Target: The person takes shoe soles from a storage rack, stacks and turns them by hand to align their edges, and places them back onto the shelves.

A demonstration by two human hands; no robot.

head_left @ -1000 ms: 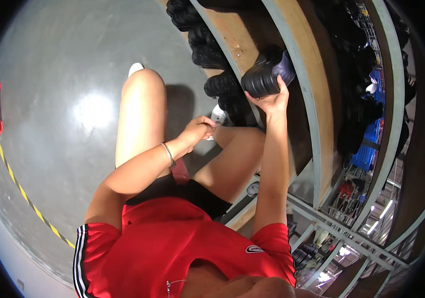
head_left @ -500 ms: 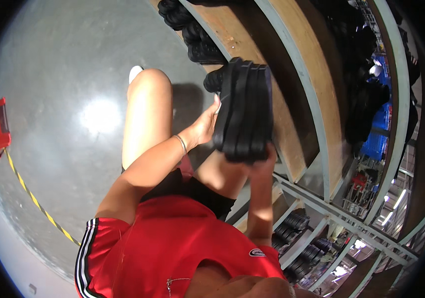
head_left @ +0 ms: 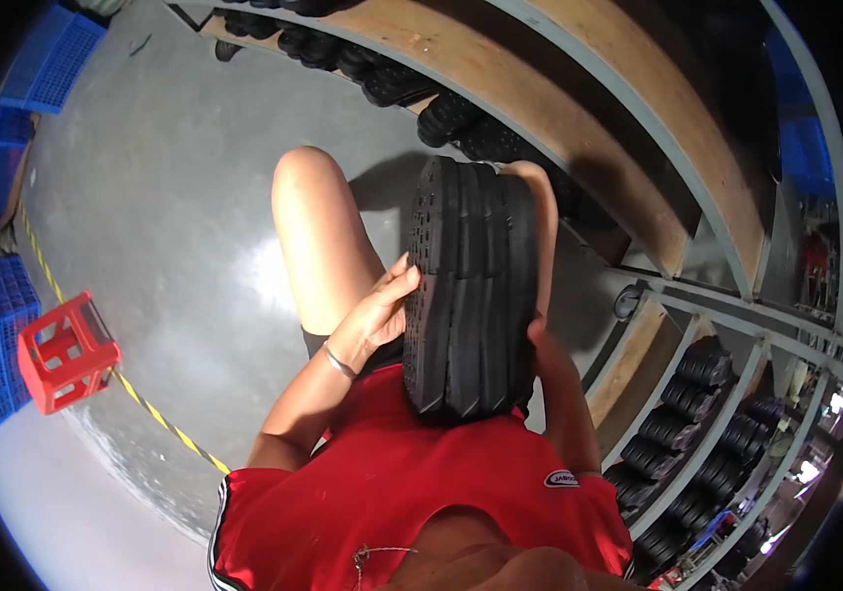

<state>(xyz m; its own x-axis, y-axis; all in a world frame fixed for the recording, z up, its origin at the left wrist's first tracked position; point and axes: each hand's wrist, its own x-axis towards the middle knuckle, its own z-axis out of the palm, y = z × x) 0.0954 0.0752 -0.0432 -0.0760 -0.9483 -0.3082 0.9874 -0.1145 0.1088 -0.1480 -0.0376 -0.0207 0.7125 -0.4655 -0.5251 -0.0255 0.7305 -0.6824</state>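
Observation:
A thick stack of black shoe soles (head_left: 466,295), pressed side by side with their edges facing up, stands in front of my chest above my lap. My left hand (head_left: 380,307) grips its left side, thumb and fingers against the studded outer sole. On the opposite side my right hand (head_left: 541,347) presses against the stack; most of its fingers are hidden behind the soles. The lower end of the bundle is close to my red shirt (head_left: 421,473); I cannot tell whether they touch.
A shelving rack with wooden boards (head_left: 539,108) rises at the right, more black soles (head_left: 461,123) on its lowest level. Another rack at lower right holds stacked soles (head_left: 682,399). At left are a red plastic stool (head_left: 67,355), blue crates (head_left: 52,59) and yellow-black floor tape (head_left: 165,426).
The stack of soles has come away from the rack and in toward my chest, held in both hands. My view has shifted, now showing blue crates at the left.

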